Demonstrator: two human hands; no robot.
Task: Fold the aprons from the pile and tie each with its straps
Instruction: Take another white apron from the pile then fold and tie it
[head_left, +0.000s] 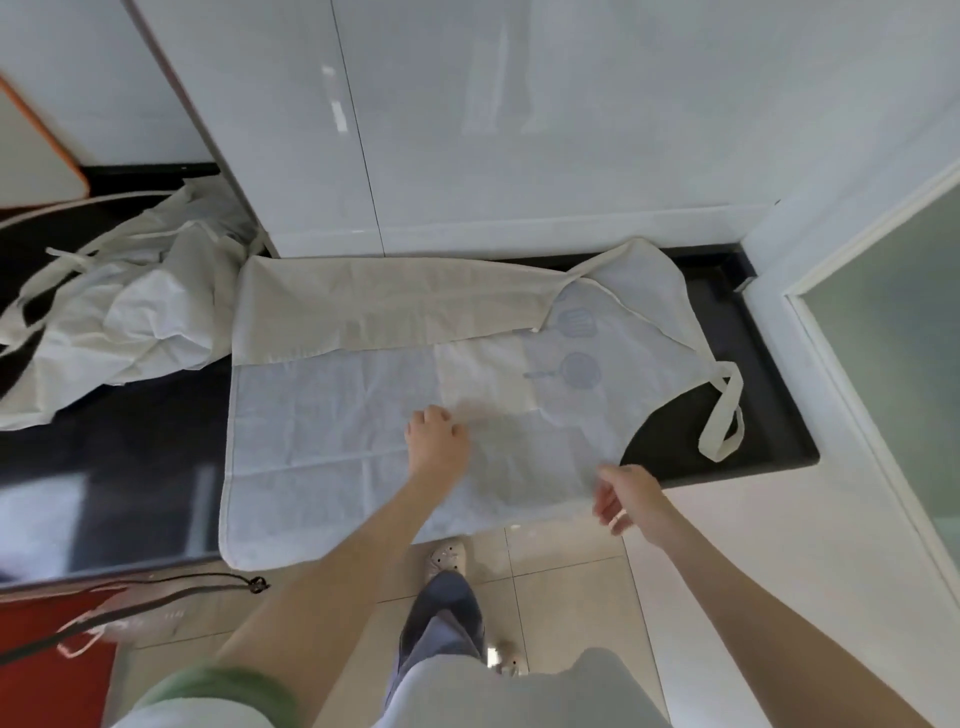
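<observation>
The apron lies spread on the counter, its near edge overhanging just behind the left hand, whose curled fingers rest mid-cloth and grip nothing. The right hand meets the near corner, too blurred to tell its grip. The pile, well left of the fingers, is cut off
</observation>
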